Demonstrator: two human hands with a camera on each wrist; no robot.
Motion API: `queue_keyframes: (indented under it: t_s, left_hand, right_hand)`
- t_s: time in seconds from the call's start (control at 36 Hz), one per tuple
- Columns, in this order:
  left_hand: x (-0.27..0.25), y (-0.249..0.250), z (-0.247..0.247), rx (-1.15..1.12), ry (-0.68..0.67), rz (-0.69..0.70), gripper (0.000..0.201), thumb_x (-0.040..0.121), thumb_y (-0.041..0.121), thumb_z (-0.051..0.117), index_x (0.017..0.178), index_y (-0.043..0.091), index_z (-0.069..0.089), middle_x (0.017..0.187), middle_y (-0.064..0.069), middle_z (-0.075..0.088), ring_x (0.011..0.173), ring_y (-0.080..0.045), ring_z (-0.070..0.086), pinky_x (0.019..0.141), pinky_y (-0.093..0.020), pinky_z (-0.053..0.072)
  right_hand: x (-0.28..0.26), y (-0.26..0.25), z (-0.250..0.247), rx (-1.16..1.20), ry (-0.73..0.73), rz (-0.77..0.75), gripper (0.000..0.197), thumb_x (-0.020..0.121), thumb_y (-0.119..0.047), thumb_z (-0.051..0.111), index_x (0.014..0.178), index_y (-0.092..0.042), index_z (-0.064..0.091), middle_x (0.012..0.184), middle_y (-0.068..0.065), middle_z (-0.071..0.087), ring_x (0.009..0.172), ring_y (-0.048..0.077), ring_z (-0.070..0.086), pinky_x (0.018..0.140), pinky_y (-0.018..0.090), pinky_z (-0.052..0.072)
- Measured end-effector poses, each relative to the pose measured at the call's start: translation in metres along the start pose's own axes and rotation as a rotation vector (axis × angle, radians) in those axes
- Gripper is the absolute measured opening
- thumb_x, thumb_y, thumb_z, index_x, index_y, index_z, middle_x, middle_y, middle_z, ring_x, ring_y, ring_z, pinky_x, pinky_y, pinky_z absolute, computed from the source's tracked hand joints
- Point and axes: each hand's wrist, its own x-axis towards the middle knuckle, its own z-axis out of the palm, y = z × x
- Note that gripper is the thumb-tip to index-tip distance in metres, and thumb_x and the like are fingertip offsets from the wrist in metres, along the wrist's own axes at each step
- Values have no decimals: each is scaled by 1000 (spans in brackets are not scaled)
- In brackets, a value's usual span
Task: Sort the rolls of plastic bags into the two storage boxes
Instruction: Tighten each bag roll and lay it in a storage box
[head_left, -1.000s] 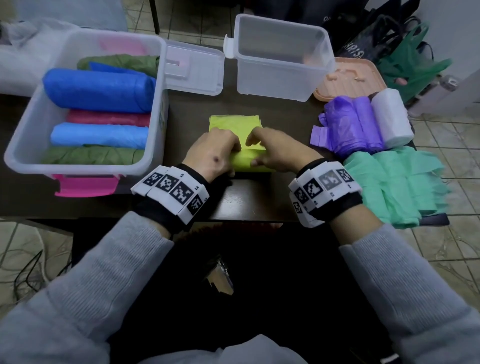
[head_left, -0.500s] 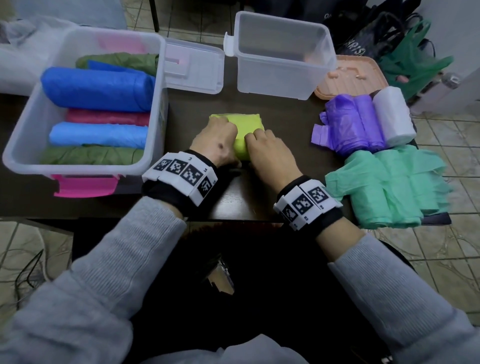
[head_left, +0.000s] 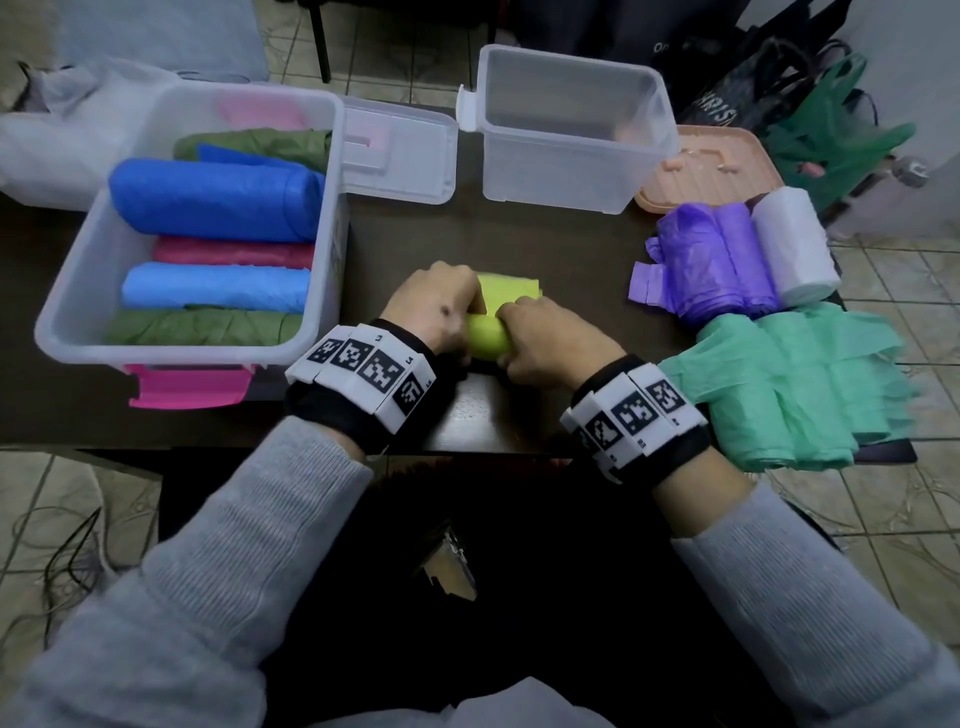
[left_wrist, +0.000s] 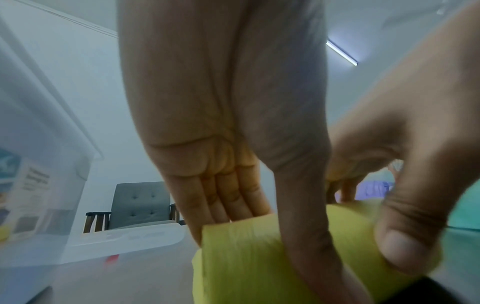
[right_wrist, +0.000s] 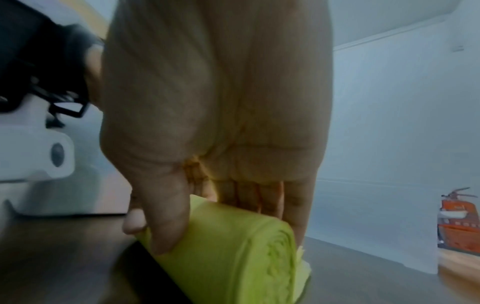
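A yellow-green roll of bags (head_left: 487, 339) lies on the dark table (head_left: 493, 415) near its front edge, with a short flat tail (head_left: 511, 288) stretching away from me. My left hand (head_left: 457, 332) grips its left end, fingers over the top and thumb in front. My right hand (head_left: 519, 340) grips the right end the same way. The wrist views show the roll (left_wrist: 246, 263) (right_wrist: 233, 253) held between thumb and fingers. The left storage box (head_left: 57, 322) holds blue, pink and green rolls. Nothing is visible inside the right storage box (head_left: 571, 192).
At the right lie a purple roll (head_left: 711, 260), a white roll (head_left: 795, 244) and loose mint-green bags (head_left: 789, 384) that hang over the table edge. A clear lid (head_left: 400, 150) and a peach lid (head_left: 711, 166) lie behind. Dark bags stand on the floor at the back right.
Both hands went forward over the flat yellow sheet, then drew back toward me. The sheet is now mostly wound into a thicker roll with a shorter flat tail.
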Motion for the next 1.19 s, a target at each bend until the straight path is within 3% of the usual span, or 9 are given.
queue_keyframes:
  t_s: [0.19, 0.33, 0.42, 0.53, 0.58, 0.69, 0.97, 1.06, 1.19]
  left_hand:
    - [-7, 2, 1, -17, -186, -40, 58, 56, 12, 89, 110, 23, 68, 108, -5, 65, 97, -22, 61, 78, -29, 50]
    - [-4, -1, 0, 5, -239, -37, 54, 59, 21, 89, 108, 22, 67, 93, -1, 60, 87, -20, 58, 78, -32, 51]
    - [-3, -5, -1, -16, -229, -24, 56, 59, 25, 89, 110, 23, 66, 102, -1, 62, 90, -19, 56, 82, -33, 51]
    - [-5, -12, 5, -97, -158, -22, 72, 60, 24, 88, 125, 24, 57, 121, -1, 61, 108, -20, 57, 92, -33, 48]
    - [-7, -15, 7, -136, -81, 7, 67, 63, 21, 86, 124, 22, 58, 123, -2, 60, 113, -20, 56, 93, -32, 46]
    - [-12, -16, 10, -145, 27, 57, 43, 71, 19, 80, 112, 23, 68, 112, -4, 64, 105, -22, 59, 88, -32, 48]
    - [-8, -20, 17, -167, 50, 45, 51, 72, 24, 79, 120, 27, 64, 119, -7, 62, 110, -26, 57, 93, -36, 47]
    - [-5, -21, 16, -207, 39, 24, 52, 69, 25, 81, 119, 31, 64, 119, -8, 60, 109, -26, 57, 93, -38, 48]
    - [-1, -21, 15, -225, 33, 24, 53, 69, 22, 81, 119, 28, 65, 118, -8, 62, 107, -24, 58, 92, -36, 47]
  right_hand:
    - [-26, -7, 16, 68, -32, 7, 41, 86, -26, 55, 121, -5, 47, 121, 13, 47, 115, 31, 44, 92, 39, 42]
    - [-36, -18, 25, -79, 245, -37, 48, 83, -21, 63, 122, -9, 37, 124, 8, 39, 114, 26, 39, 83, 34, 39]
    - [-37, -19, 30, -57, 289, -42, 38, 87, -16, 59, 119, -11, 39, 123, 7, 42, 112, 25, 42, 81, 35, 39]
    - [-35, -13, 26, 88, 226, -32, 45, 84, -19, 66, 121, -10, 44, 122, 7, 45, 114, 25, 42, 86, 39, 43]
    - [-29, -8, 21, 150, 180, -34, 48, 83, -22, 68, 124, -9, 47, 123, 8, 46, 117, 25, 42, 93, 40, 43]
    - [-17, 2, 9, 190, 71, -51, 50, 85, -25, 66, 129, -9, 49, 126, 11, 49, 118, 26, 45, 93, 29, 35]
    - [1, 16, -5, 207, -128, -55, 48, 91, -31, 58, 134, -13, 48, 130, 10, 52, 116, 25, 49, 90, 28, 36]
    - [7, 19, -9, 226, -161, -31, 57, 80, -43, 70, 127, -16, 52, 123, 5, 55, 106, 20, 50, 89, 32, 42]
    - [17, 15, -4, 171, -146, -22, 92, 55, -51, 85, 130, -22, 40, 130, 3, 35, 124, 20, 30, 103, 38, 35]
